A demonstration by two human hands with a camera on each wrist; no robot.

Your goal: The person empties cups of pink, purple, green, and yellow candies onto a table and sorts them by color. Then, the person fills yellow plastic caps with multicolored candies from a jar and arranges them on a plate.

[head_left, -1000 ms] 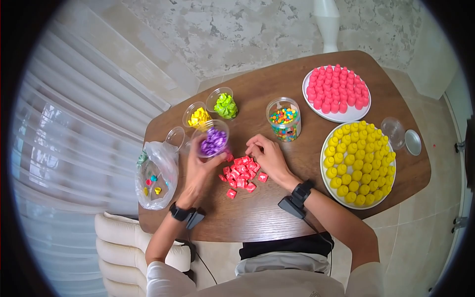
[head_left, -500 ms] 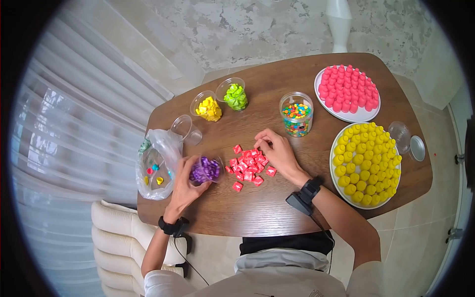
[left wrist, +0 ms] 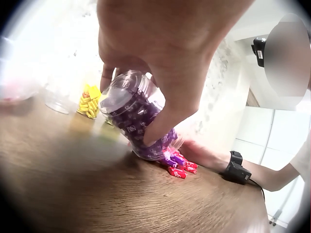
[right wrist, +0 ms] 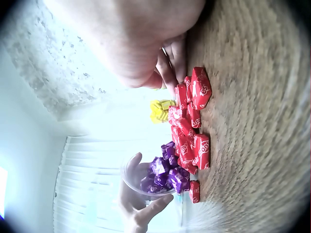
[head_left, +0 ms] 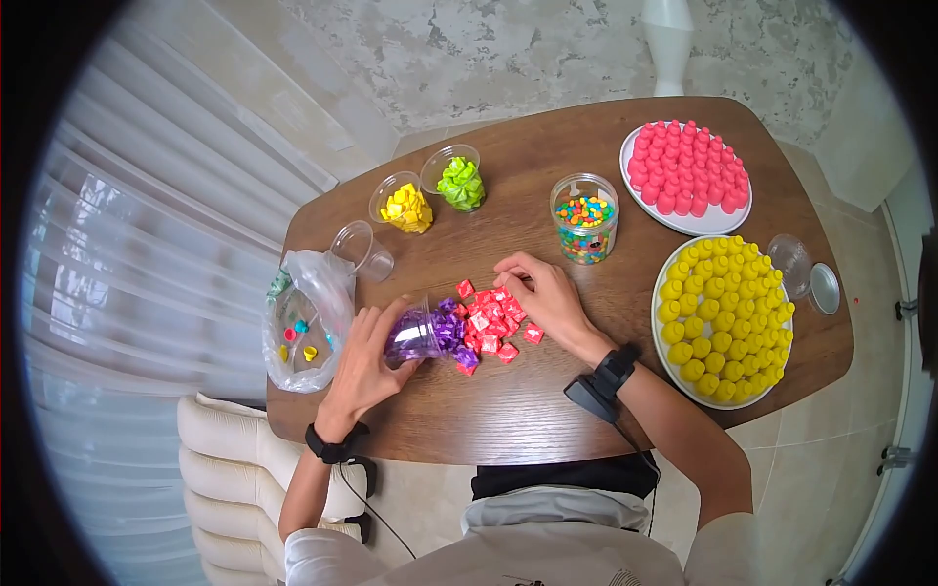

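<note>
My left hand (head_left: 363, 363) grips a clear plastic cup (head_left: 414, 335) tipped on its side, its mouth toward the right. Purple wrapped candies (head_left: 448, 332) spill from that mouth against a pile of red wrapped candies (head_left: 495, 317) on the table. In the left wrist view the thumb and fingers wrap around the cup (left wrist: 129, 104), and purple candies still fill much of it. My right hand (head_left: 543, 293) rests at the far right side of the red pile, fingers loosely bent and touching the red candies (right wrist: 187, 131) in the right wrist view. Nothing shows in its grasp.
Behind stand cups of yellow candies (head_left: 406, 209) and green candies (head_left: 461, 184), plus an empty clear cup (head_left: 375, 263). A plastic bag (head_left: 311, 366) lies left. A jar of colourful candies (head_left: 585, 234) and plates of pink bottles (head_left: 688, 168) and yellow bottles (head_left: 723, 322) stand right.
My left hand has brought the cup down to the table and tipped it rightward, so purple candies now spill beside the red ones. The right hand stays by the red pile.
</note>
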